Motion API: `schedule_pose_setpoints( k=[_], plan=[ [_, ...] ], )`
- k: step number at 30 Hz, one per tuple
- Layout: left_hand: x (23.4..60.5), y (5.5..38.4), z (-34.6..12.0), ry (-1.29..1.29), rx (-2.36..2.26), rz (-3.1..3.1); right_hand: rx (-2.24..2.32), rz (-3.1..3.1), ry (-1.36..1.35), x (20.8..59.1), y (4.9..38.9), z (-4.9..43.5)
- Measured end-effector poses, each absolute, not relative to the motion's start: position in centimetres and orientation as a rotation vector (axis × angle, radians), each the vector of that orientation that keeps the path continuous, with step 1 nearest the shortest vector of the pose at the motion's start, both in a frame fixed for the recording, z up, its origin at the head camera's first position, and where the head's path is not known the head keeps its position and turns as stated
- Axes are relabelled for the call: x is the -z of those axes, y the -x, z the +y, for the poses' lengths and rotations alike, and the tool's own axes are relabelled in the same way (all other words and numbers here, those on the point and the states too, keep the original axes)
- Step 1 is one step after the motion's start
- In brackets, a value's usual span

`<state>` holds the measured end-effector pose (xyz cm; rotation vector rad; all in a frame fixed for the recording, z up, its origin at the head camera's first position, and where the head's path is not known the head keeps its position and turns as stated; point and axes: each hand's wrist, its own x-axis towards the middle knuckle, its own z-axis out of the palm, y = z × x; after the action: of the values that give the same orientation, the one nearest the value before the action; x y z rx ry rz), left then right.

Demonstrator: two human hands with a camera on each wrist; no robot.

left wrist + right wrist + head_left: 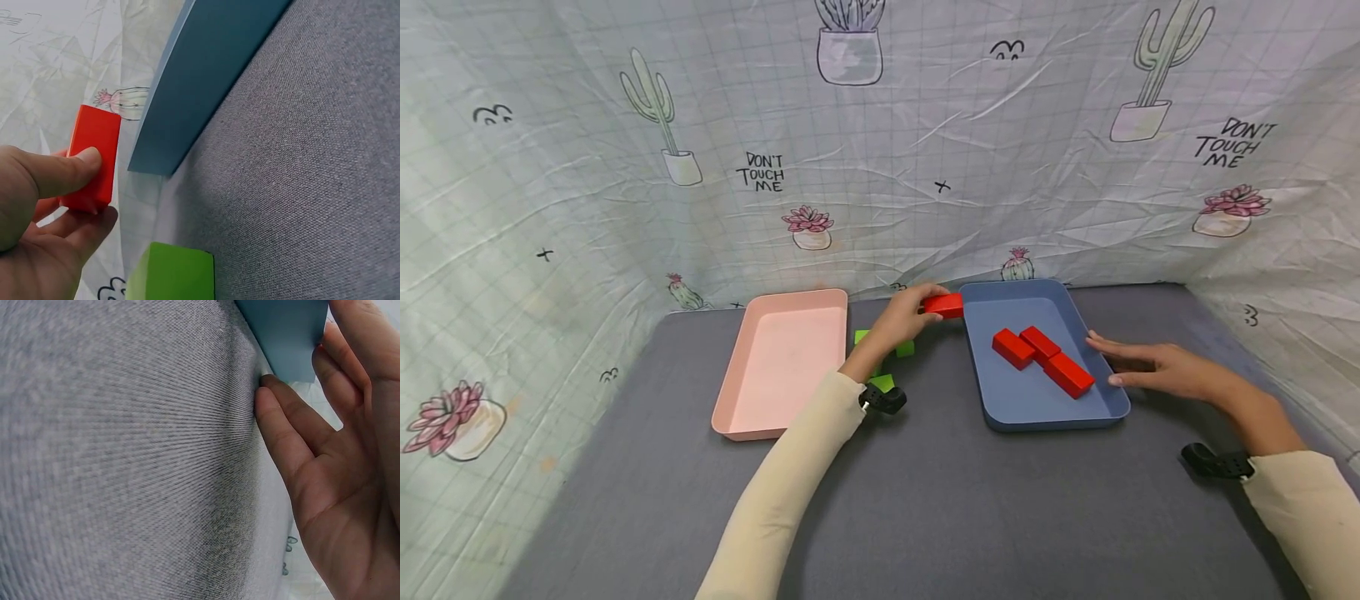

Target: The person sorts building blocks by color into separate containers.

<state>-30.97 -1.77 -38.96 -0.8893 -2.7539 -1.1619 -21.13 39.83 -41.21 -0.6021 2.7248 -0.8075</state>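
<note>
A red block is pinched between the thumb and fingers of my left hand, at the left rim of the blue tray. The left wrist view shows the thumb lying across this red block, raised off the table beside the tray's wall. Inside the blue tray lie several red blocks, grouped near its middle. My right hand is at the tray's right side, fingers extended, fingertips right at the rim. From the right wrist, the fingers look straight, with the palm bare.
Left of the blue tray stands a pink tray. Several green blocks sit between the trays, partly hidden under my left forearm. Grey cloth covers the table, and a printed curtain hangs behind it.
</note>
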Motion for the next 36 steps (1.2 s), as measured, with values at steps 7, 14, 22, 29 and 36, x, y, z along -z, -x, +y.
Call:
schedule_pose_setpoints(
  k=[7, 14, 22, 29, 36],
  plan=[
    [39.0, 30.3, -2.5, 0.826, 1.371, -2.626, 0.81, 2.72, 0.593, 41.2, 21.1, 39.8],
    [38.7, 29.5, -2.9, 0.723, 1.53, -2.508, 0.82, 2.722, 0.594, 41.1, 21.0, 39.7],
    [38.6, 28.9, -3.0, 0.769, 1.586, -2.424, 0.829, 2.721, 0.598, 41.1, 21.0, 39.8],
    [38.4, 28.4, -3.1, 0.809, 1.646, -2.376, 0.841, 2.716, 0.599, 41.2, 21.1, 39.8],
    [38.5, 28.1, -3.2, 0.823, 1.639, -2.396, 0.825, 2.725, 0.606, 41.3, 21.0, 39.7]
  ],
)
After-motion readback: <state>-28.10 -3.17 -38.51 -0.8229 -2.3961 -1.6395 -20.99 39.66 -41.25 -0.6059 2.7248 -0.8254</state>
